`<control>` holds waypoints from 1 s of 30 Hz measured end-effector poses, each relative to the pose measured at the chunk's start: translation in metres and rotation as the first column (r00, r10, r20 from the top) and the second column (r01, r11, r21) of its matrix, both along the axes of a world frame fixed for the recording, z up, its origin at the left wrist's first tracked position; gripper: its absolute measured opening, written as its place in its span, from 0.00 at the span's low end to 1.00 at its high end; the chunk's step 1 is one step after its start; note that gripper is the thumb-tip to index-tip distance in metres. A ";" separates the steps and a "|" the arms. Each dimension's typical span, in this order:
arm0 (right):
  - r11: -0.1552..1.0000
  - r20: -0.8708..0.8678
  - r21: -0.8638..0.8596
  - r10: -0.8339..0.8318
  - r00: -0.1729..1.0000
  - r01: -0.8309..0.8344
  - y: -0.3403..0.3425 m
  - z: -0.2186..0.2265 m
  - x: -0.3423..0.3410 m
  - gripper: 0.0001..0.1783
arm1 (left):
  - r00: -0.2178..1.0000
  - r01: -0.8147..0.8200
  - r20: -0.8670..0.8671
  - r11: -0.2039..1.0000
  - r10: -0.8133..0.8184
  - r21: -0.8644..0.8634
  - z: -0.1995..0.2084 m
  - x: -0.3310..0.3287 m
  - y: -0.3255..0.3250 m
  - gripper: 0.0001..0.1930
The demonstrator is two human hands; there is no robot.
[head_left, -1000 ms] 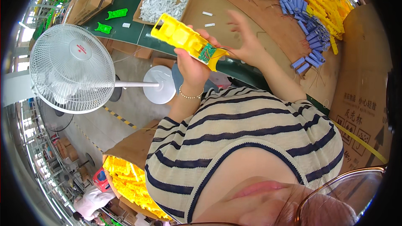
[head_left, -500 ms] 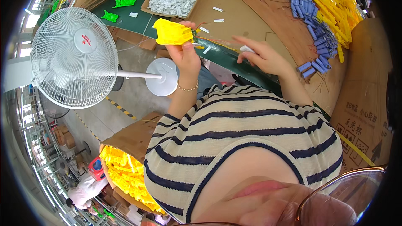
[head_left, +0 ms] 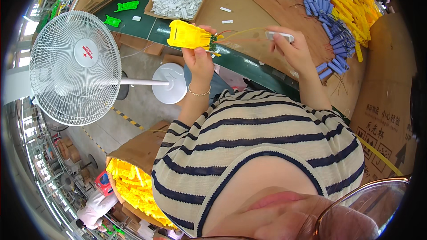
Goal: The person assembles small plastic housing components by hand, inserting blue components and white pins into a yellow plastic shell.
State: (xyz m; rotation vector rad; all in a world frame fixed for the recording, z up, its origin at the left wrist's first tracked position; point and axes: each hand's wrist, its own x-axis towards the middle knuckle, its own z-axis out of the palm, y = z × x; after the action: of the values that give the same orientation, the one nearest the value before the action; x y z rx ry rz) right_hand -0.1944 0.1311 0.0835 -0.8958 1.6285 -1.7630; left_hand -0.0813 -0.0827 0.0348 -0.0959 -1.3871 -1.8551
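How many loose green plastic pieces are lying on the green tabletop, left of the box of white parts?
2: the upper green piece and, below and left of it, the lower green piece, nearer the fan, which may hide others.

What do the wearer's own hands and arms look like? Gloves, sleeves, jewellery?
The left hand and right hand show no gloves. A bracelet of small, round, pale beads circles the left wrist; none is visible on the right. Forearms are uncovered below short, cream knit sleeves with navy stripes.
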 end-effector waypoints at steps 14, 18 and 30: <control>0.903 0.191 -0.412 0.217 0.957 -0.123 0.001 -0.014 -0.001 0.12 | 0.998 0.017 0.066 0.999 -0.014 -0.039 0.000 -0.002 0.009 0.29; 0.926 -0.060 -0.323 0.186 0.981 -0.195 -0.013 -0.008 -0.004 0.12 | 0.942 0.105 0.324 0.994 -0.091 -0.027 -0.004 0.001 0.012 0.22; 0.974 0.617 -0.208 0.056 0.785 0.094 -0.032 -0.029 0.009 0.04 | 0.894 0.147 0.406 0.733 0.188 -0.664 -0.009 0.002 0.016 0.18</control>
State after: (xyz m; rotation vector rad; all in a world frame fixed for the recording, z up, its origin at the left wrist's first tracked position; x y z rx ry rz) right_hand -0.1852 0.0990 0.0546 -0.3118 1.0148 -2.0053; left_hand -0.0797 -0.0664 0.0256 -0.0155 -2.3521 -1.2812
